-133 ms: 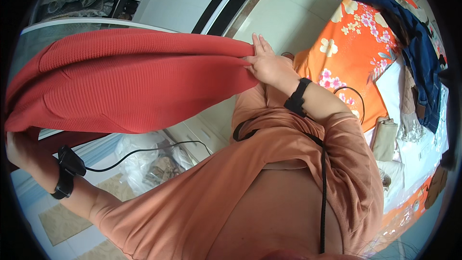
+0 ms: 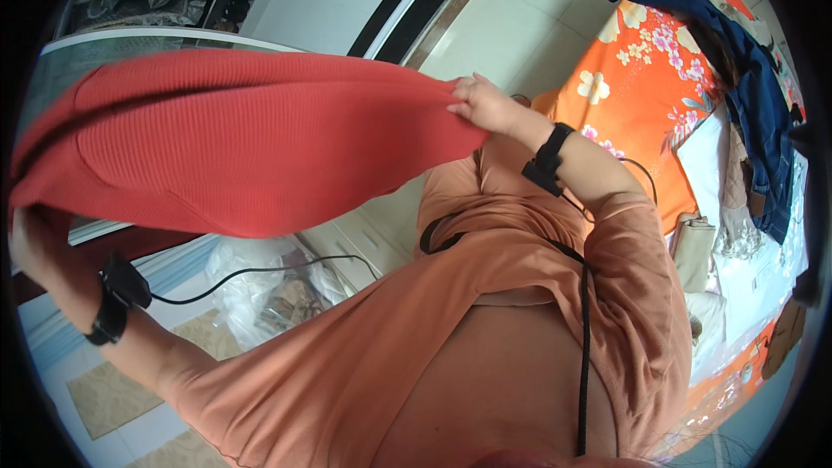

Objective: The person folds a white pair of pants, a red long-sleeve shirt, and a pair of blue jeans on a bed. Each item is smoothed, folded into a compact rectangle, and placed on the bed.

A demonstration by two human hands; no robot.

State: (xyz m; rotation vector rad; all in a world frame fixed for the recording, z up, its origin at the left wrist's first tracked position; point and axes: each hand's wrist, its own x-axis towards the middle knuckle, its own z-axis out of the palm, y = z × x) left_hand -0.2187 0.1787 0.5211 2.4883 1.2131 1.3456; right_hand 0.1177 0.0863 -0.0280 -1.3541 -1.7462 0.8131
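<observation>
One left hand (image 2: 36, 247) and one right hand (image 2: 487, 106) hold one red cloth (image 2: 260, 143)

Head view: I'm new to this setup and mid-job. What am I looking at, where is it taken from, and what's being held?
There is no machine here: these are a person's bare hands, seen by a wide fisheye camera worn on the head, looking down. That lens bends straight edges near the rim. The right hand grips one end of a red ribbed cloth; the left hand is at the other end, its fingers hidden. Each wrist wears a black strapped device. On the right, an orange floral cover bears a dark blue garment and a folded khaki bundle.
</observation>
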